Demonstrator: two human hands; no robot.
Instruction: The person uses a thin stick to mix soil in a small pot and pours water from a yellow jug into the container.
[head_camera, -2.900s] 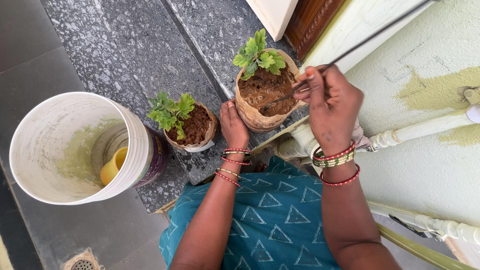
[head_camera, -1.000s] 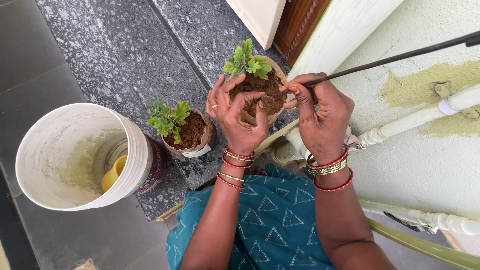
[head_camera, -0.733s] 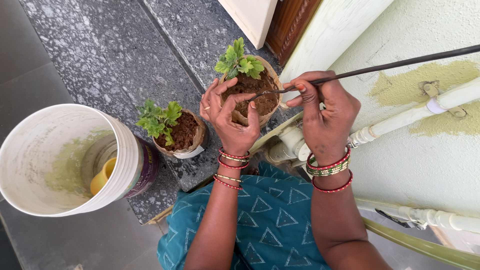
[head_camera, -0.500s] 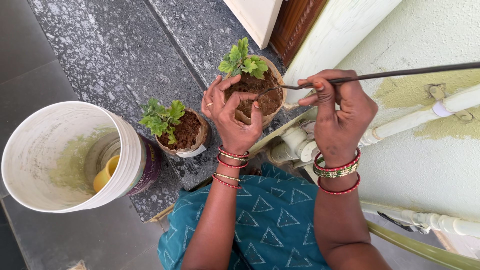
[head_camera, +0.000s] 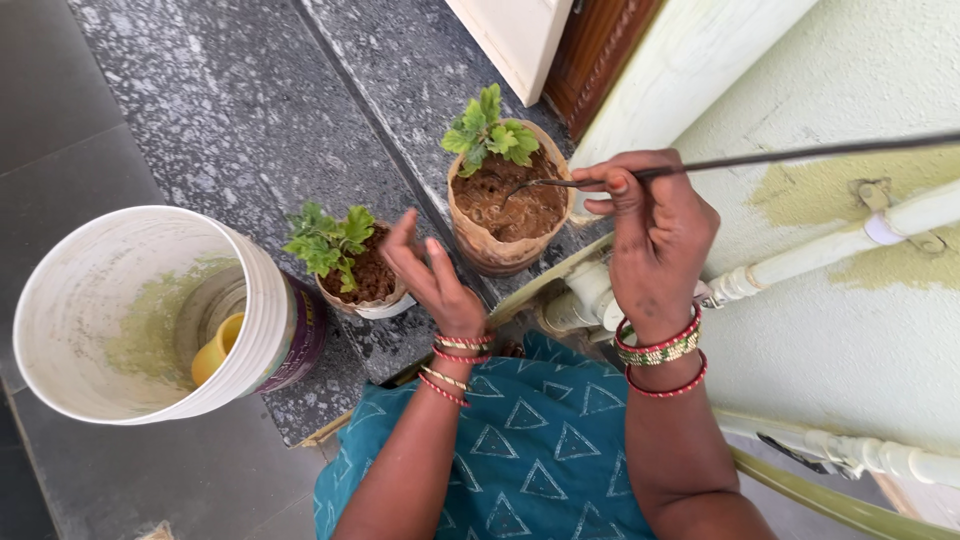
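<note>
My right hand (head_camera: 652, 232) grips a long thin dark metal rod (head_camera: 780, 155) whose bent tip rests on the brown soil of the larger plant bag (head_camera: 508, 212), which holds a small green seedling (head_camera: 488, 130). My left hand (head_camera: 428, 277) is open, fingers apart, hovering between that bag and a smaller plant bag (head_camera: 368, 275) with its own green seedling (head_camera: 326, 238). It touches neither bag. Both bags stand on a grey speckled stone step (head_camera: 250, 110).
A white plastic bucket (head_camera: 130, 310) with a yellow mug (head_camera: 218, 348) inside stands at the left on the dark floor. White pipes (head_camera: 820, 255) run along the pale green wall at the right. A wooden door frame (head_camera: 600, 40) is at the top.
My left hand has let go of the larger bag's rim and drawn back toward me, open. The rod's tip stays over the soil in my right hand.
</note>
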